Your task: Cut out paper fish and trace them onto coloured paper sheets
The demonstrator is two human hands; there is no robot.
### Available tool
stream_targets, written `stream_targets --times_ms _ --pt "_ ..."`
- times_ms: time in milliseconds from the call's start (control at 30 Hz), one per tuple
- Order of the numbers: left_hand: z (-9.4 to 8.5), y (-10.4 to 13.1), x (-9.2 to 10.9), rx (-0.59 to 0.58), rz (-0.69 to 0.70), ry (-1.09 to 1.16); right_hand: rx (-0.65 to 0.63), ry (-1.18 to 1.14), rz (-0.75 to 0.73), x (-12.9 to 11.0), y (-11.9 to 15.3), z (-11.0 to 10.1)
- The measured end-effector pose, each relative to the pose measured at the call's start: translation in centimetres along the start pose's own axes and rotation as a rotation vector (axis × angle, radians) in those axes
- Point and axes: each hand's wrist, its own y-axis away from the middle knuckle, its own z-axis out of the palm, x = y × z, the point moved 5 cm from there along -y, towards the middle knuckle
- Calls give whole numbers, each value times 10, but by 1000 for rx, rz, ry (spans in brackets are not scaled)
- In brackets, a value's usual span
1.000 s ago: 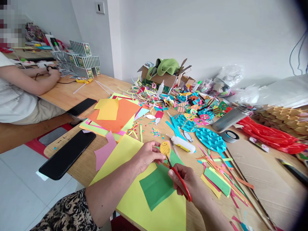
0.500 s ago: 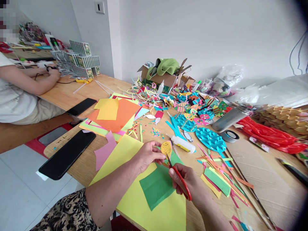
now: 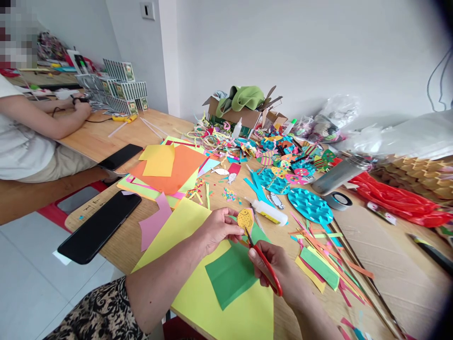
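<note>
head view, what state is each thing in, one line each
Left hand, pinching the paper fish
Right hand, closed on the scissors
Paper fish, held up
Scissors, blades at the fish's lower edge, opening too small to tell
Near phone, screen dark
Far phone, screen dark
Near glue bottle, lying on its side
Far glue bottle, upright
Box, open, green cloth on top
Tape roll, lying flat

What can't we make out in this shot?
All in the head view:
- Yellow paper fish, lower left edge: behind the left hand's thumb.
- How far the red-handled scissors have cut: too small.
- Part of the scissors' grip: hidden by the right hand.
- Cardboard box contents: mostly covered by green cloth.
- Black tool: cut off by right edge.
</note>
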Motion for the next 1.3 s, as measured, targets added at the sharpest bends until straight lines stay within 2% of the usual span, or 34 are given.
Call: stream_targets --times_ms 400,867,1300 --pt "-1 -1 -1 1 24 3 12 -24 14 4 -2 -1" --pt "1 1 1 -6 -11 -26 -57 -53 -18 -3 0 3" --pt "1 1 0 -3 -14 -47 -60 8 -5 -22 7 4"
